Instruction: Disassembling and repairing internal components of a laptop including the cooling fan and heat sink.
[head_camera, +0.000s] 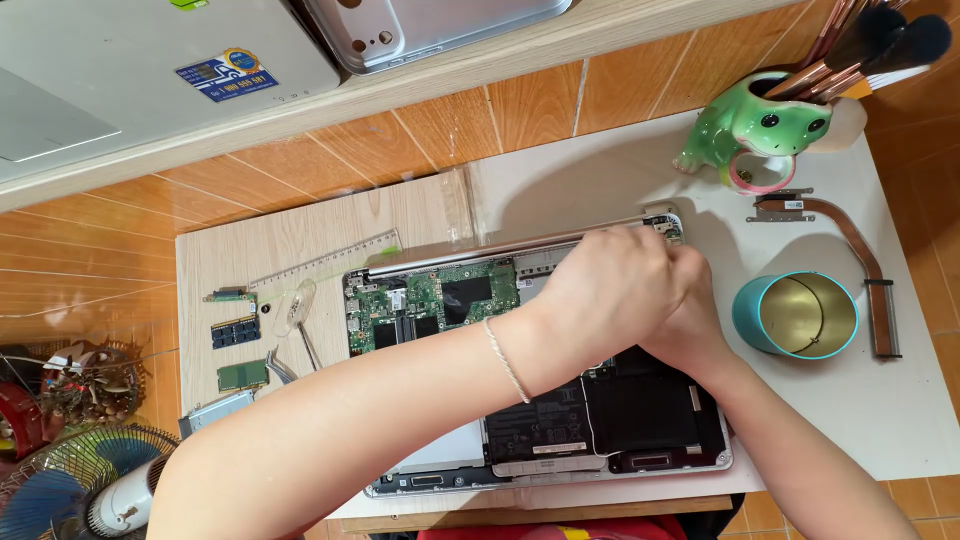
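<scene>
Near the left edge of the tabletop (300, 235) lay small circuit boards (236, 332), a clear ruler (325, 262) and a clear-handled screwdriver (298, 308). At the middle, reaching the near edge, sat the opened laptop (470, 380), its bottom cover off, showing a green circuit board (430, 300) on the left and a flat black battery (600, 410) toward the near side. The left hand (605, 290) reached in from the near left, forearm crossing the laptop, fingers curled down over its far right corner by the hinge; I cannot tell what the grip held, if anything. The right hand (690, 315) came from the near right, tucked just beside and partly under the left, its grip hidden too. Farther right stood a teal cup (795, 315), tipped on its side with a bare golden inside. At the far right corner a green frog-shaped holder (760, 125) held makeup brushes (870, 45). A copper heat pipe (860, 260) lay along the right edge.
</scene>
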